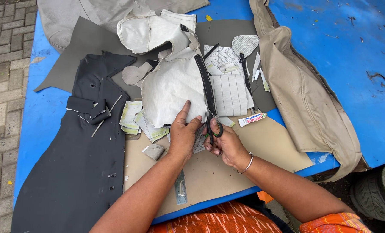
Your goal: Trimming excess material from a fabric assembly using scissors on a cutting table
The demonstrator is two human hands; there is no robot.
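A: Right hand (227, 146) is closed through the loops of the scissors (212, 125), fingers curled round the handles. Blades point up and away, running along the dark strap (206, 84) at the right edge of the pale fabric piece (173, 86).

B: Left?

A: Left hand (183, 133) pinches the lower edge of that same pale piece, thumb on top, fingers under. It holds the cloth partly lifted off the cardboard sheet (227, 168). Can't tell how far the blades are apart; the fabric edge covers them.

B: Risks?

A: My read: left fingers sit very near the blade line, so a slip nicks them. Cloth is held at one corner only and can sag or bunch, which would wander the cut into the strap seam.

B: What's around it?

A: Paper scraps (134, 118) just left of the hand, striped and quilted offcuts (229, 92) behind the scissors, a small tube (252, 119) to the right. Metal ruler (180, 190) lies under the left forearm. Large black panel (84, 164) at far left, beige cover (304, 99) at right, all on a blue table (352, 51).

B: Clutter hazard?

A: Likely. Loose offcuts under the piece could get caught in the cut.
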